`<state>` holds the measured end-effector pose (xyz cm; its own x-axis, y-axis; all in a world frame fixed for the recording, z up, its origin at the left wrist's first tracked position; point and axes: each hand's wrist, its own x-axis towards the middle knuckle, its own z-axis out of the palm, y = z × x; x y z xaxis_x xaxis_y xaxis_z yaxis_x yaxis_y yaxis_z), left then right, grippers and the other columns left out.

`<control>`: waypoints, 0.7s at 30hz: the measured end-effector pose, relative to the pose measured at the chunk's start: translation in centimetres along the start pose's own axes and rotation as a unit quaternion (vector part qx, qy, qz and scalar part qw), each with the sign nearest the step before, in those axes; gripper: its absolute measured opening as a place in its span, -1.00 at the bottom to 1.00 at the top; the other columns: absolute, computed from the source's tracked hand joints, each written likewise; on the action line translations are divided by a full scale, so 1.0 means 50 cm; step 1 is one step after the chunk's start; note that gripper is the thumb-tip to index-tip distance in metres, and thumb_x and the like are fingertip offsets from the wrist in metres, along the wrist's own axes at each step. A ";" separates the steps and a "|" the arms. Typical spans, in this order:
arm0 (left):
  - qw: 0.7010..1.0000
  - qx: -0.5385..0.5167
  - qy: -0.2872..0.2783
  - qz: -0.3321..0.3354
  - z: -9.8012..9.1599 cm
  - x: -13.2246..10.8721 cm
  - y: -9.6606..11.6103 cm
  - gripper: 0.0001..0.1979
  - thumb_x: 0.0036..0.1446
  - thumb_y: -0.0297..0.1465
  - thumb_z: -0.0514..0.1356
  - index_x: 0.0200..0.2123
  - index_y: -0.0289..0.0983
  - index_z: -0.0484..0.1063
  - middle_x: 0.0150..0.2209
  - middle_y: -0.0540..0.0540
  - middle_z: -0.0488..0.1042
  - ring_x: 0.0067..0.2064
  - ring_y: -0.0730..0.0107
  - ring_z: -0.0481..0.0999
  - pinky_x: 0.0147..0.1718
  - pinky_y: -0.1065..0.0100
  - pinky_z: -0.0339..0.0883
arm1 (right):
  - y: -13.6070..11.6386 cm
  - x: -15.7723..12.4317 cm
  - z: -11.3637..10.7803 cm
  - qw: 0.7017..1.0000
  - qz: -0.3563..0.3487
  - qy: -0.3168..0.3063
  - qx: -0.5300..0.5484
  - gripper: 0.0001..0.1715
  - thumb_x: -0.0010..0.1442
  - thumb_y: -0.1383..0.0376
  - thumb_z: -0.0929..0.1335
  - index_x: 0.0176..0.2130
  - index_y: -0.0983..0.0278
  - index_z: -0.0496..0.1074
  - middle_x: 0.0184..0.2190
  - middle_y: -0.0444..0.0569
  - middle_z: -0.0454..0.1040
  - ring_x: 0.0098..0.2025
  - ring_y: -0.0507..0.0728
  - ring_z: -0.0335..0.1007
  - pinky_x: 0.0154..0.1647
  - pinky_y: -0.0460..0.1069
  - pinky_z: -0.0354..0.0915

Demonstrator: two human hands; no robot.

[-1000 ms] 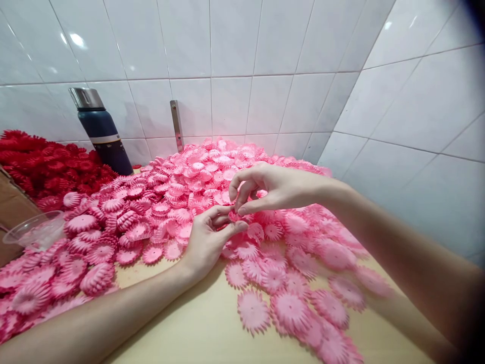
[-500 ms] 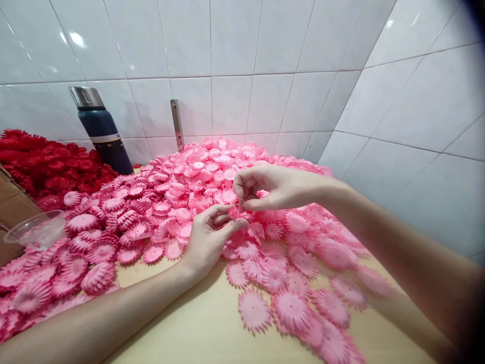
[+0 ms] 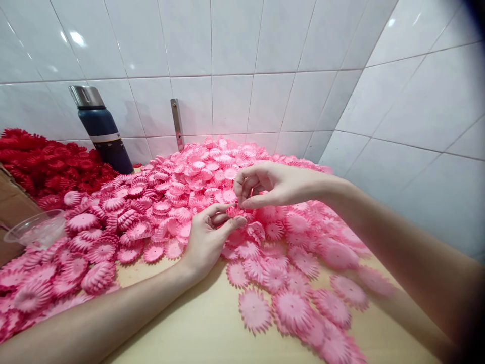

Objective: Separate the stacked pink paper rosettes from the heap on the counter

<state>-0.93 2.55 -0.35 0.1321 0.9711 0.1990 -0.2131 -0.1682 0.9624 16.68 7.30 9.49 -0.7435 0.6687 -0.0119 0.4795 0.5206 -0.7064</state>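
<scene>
My left hand (image 3: 214, 230) is above the front of a heap, thumb and fingers closed on a small pink paper flower (image 3: 238, 212) with a fringed edge. From the right, my right hand (image 3: 265, 184) reaches over with its wrist bent. Its thumb and index fingertip pinch together at the flower's upper edge, the other fingers curled. Much of the held flower is hidden behind the fingertips. All around both hands lie pink paper flowers (image 3: 253, 309), flat round pieces with notched petals and a tiny hole in the centre.
A pile of red paper flowers (image 3: 53, 164) is at the back left, beside a leaning dark blue bottle (image 3: 104, 131). A clear plastic bowl (image 3: 38, 227) and a cardboard box (image 3: 15, 202) stand at the left edge. White tiled walls bound the table (image 3: 182, 323) behind and right.
My right hand's fingertips have shifted slightly up and left at the flower. My left hand stays nearly in place, and less of the held flower shows.
</scene>
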 end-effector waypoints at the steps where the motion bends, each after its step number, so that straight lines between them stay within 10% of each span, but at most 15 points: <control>1: 1.000 0.003 -0.001 0.002 0.000 0.000 0.000 -0.82 -0.02 -0.40 0.37 -0.35 -0.32 0.47 -0.43 -0.01 0.57 -0.34 0.42 0.57 -0.31 0.45 0.44 | 0.003 -0.001 -0.002 1.000 0.003 -0.007 0.006 -0.84 0.11 0.30 0.39 -0.25 0.27 0.37 -0.29 -0.03 0.53 -0.25 0.11 0.48 -0.30 -0.02 0.37; 21: 1.000 0.031 -0.002 -0.001 -0.003 -0.002 -0.003 -0.81 -0.01 -0.35 0.35 -0.33 -0.30 0.48 -0.38 -0.03 0.58 -0.33 0.39 0.57 -0.37 0.45 0.46 | 0.015 0.003 -0.003 0.997 0.008 -0.042 0.060 -0.78 0.10 0.26 0.43 -0.27 0.28 0.35 -0.34 -0.04 0.55 -0.29 0.09 0.50 -0.28 -0.01 0.35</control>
<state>-1.05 2.52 -0.56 0.1369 0.9705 0.1986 -0.1525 -0.1774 0.9722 17.02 7.87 9.07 -0.7747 0.6274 -0.0795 0.4362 0.4391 -0.7855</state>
